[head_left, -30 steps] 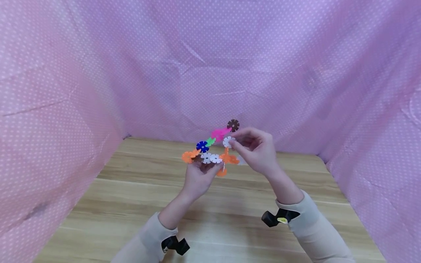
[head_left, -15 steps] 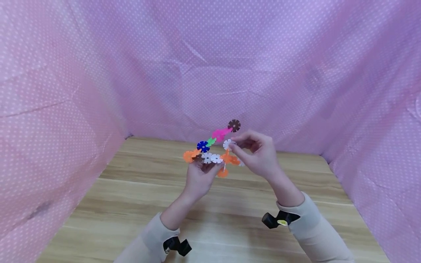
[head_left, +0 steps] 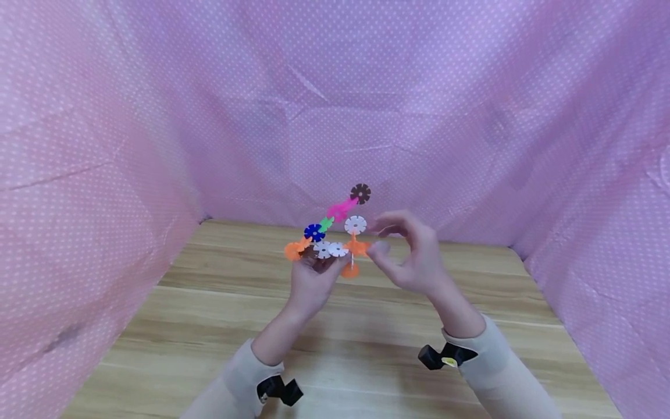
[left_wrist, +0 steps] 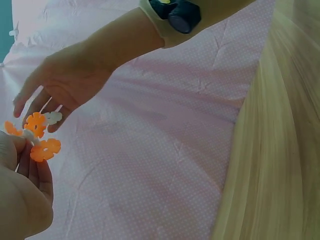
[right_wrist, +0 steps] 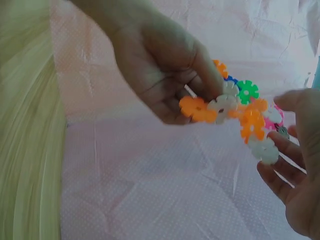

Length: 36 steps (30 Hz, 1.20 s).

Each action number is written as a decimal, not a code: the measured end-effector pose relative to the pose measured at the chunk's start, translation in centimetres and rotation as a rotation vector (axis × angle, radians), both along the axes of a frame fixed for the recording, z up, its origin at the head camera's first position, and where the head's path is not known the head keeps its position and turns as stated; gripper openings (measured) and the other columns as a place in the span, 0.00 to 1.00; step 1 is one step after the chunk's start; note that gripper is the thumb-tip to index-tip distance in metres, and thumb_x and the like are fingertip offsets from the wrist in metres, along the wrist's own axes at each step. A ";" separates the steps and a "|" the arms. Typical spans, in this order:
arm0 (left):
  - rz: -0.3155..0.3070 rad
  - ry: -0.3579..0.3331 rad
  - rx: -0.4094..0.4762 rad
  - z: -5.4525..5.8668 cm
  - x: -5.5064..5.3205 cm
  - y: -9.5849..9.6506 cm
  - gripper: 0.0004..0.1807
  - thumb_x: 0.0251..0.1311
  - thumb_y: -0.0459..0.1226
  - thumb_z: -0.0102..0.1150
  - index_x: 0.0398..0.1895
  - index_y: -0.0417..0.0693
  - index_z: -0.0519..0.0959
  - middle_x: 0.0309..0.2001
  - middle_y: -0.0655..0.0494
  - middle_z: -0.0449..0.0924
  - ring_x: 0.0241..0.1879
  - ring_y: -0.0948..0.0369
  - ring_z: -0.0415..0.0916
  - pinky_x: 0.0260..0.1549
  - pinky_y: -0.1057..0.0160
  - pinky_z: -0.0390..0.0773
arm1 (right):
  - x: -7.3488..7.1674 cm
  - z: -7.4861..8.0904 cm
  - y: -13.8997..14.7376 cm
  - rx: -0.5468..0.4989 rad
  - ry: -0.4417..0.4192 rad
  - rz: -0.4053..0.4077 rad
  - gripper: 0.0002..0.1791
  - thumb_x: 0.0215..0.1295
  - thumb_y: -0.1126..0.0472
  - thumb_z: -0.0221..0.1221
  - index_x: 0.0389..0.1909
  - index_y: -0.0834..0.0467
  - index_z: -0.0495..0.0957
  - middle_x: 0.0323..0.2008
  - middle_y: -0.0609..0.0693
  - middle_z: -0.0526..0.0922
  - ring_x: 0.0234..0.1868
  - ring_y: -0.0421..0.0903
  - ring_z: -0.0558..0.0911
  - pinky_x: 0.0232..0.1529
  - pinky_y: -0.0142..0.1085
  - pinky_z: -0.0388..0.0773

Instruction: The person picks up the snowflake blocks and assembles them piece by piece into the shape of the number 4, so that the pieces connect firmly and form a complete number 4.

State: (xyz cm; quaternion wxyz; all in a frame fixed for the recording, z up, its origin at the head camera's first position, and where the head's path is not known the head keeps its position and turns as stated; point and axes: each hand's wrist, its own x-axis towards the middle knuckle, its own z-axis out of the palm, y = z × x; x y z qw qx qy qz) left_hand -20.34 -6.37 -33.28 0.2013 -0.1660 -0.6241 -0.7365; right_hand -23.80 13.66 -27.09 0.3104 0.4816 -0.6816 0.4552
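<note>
A cluster of flat plastic snowflake discs in orange, white, blue, green, pink and brown (head_left: 335, 235) was pinched in the left hand (head_left: 310, 283), raised above the pale wooden table (head_left: 209, 326). At its 3 o'clock the right hand (head_left: 413, 256) hovered with loosely spread fingers, holding nothing. Pink dotted cloth (head_left: 471, 116) walled three sides.

Smooth, slightly glossy plastic in the snowflake-disc chain (head_left: 335, 235), orange, white, blue, green, pink and brown. Pale wood-grain bench (head_left: 209, 326), smooth with a faint sheen. Thin, creased pink cloth backdrop (head_left: 335, 105), matt, dotted white; soft beige knit sleeves (head_left: 497, 366).
</note>
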 end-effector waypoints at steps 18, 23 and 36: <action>-0.068 0.275 0.083 0.9 -0.8 -2.6 0.22 0.52 0.14 0.66 0.52 0.19 0.74 0.48 0.57 0.87 0.49 0.65 0.86 0.51 0.71 0.90 | -0.5 -0.9 4.3 0.055 -0.020 0.044 0.09 0.59 0.77 0.71 0.35 0.60 0.87 0.36 0.56 0.90 0.41 0.44 0.89 0.50 0.26 0.90; -0.051 0.263 0.046 0.4 -0.8 -2.7 0.16 0.49 0.12 0.67 0.42 0.16 0.77 0.42 0.62 0.90 0.42 0.66 0.89 0.46 0.68 0.92 | -0.3 -1.6 4.8 0.028 -0.121 0.070 0.10 0.58 0.79 0.70 0.34 0.62 0.86 0.36 0.58 0.90 0.40 0.43 0.89 0.46 0.28 0.91; -0.009 0.020 0.023 -2.3 -0.4 -2.0 0.15 0.48 0.13 0.71 0.40 0.18 0.80 0.38 0.60 0.89 0.41 0.66 0.89 0.42 0.65 0.93 | -0.7 -6.1 5.5 0.066 -0.361 -0.047 0.10 0.60 0.75 0.73 0.34 0.58 0.85 0.36 0.56 0.89 0.37 0.35 0.85 0.40 0.25 0.89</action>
